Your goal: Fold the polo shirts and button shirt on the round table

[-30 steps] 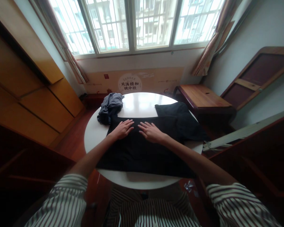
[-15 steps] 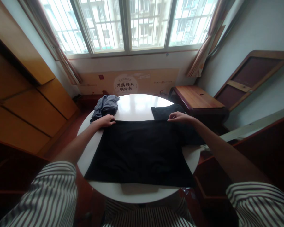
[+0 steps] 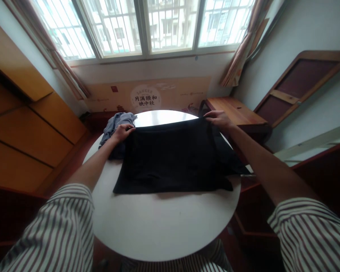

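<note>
A black garment (image 3: 170, 158), its exact kind hard to tell, stretches between my two hands over a round white table (image 3: 164, 226). My left hand (image 3: 124, 132) pinches its far left corner, close to a crumpled grey cloth (image 3: 115, 130). At the far right corner, my right hand (image 3: 217, 119) grips the edge between thumb and fingers, a little higher than the left. The top edge is pulled taut and slants up to the right. The near hem rests on the tabletop, and a dark flap spreads out under my right forearm.
Beyond the table on the right stands a wooden side table (image 3: 235, 109). Yellow-brown cabinets (image 3: 31, 132) line the left side. A printed banner (image 3: 170, 94) runs below the barred window (image 3: 170, 26). A framed wooden panel (image 3: 303, 87) leans at the right wall.
Both hands have risen and moved away from me, the right one more. The black garment's near hem has slid away from the table's near edge, baring white tabletop.
</note>
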The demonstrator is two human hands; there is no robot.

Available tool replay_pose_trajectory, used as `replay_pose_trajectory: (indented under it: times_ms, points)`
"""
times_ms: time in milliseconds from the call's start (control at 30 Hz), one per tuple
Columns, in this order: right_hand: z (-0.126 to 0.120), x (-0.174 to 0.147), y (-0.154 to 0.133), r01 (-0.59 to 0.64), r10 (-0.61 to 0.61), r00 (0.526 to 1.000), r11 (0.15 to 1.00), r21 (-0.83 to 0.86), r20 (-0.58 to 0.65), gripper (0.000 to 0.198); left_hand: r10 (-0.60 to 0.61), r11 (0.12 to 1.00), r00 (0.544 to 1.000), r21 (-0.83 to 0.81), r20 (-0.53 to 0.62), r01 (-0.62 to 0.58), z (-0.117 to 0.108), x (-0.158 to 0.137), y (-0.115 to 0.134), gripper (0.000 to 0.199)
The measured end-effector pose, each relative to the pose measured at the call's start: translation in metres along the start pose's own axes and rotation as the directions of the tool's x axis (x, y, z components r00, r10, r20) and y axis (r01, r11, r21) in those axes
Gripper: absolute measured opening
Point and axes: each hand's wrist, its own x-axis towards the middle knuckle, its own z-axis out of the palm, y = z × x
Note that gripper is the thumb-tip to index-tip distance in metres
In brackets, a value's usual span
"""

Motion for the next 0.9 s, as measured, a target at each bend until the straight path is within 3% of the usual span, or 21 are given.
replay_pose_trajectory:
  times_ms: [100, 167, 267, 333, 433, 533, 767, 900]
  points:
    - [0.012, 0.006, -0.005, -0.017, 0.014, 1.0, 0.989, -0.145, -0.026, 0.038, 0.041, 0.99, 0.998, 0.135, -0.057, -0.033, 0.014, 0.007, 0.022, 0.029]
    - [0.017, -0.011, -0.007, 0.0, -0.011, 0.999, 0.971, -0.241, -0.044, 0.036, 0.115, 0.977, 0.992, 0.185, -0.059, -0.102, 0.021, -0.012, 0.045, 0.027]
    - [0.017, -0.067, -0.006, 0.085, -0.082, 0.996, 0.925, -0.371, 0.026, 0.027, 0.176, 0.974, 0.984, 0.14, 0.035, -0.18, 0.023, -0.077, 0.076, 0.028]
    - [0.012, -0.115, -0.001, 0.095, -0.052, 0.992, 0.902, -0.422, 0.111, 0.033, 0.205, 0.971, 0.972, 0.102, 0.112, -0.217, 0.019, -0.132, 0.087, 0.031]
    - [0.003, -0.181, 0.007, -0.022, 0.095, 0.984, 0.908, -0.418, 0.152, 0.056, 0.198, 0.97, 0.965, 0.107, 0.169, -0.218, 0.008, -0.203, 0.082, 0.034]
    - [0.003, -0.221, 0.012, -0.073, 0.115, 0.989, 0.931, -0.358, 0.096, 0.07, 0.185, 0.973, 0.969, 0.107, 0.163, -0.204, -0.003, -0.242, 0.063, 0.045]
    - [0.021, -0.244, 0.006, -0.144, 0.152, 0.987, 0.979, -0.143, 0.051, 0.07, 0.302, 0.945, 0.933, 0.069, 0.196, -0.321, -0.009, -0.255, 0.032, 0.033]
    - [0.022, -0.242, -0.009, -0.206, 0.195, 0.978, 0.966, 0.157, 0.08, 0.068, 0.362, 0.92, 0.913, 0.089, 0.189, -0.383, -0.01, -0.254, 0.028, 0.037]
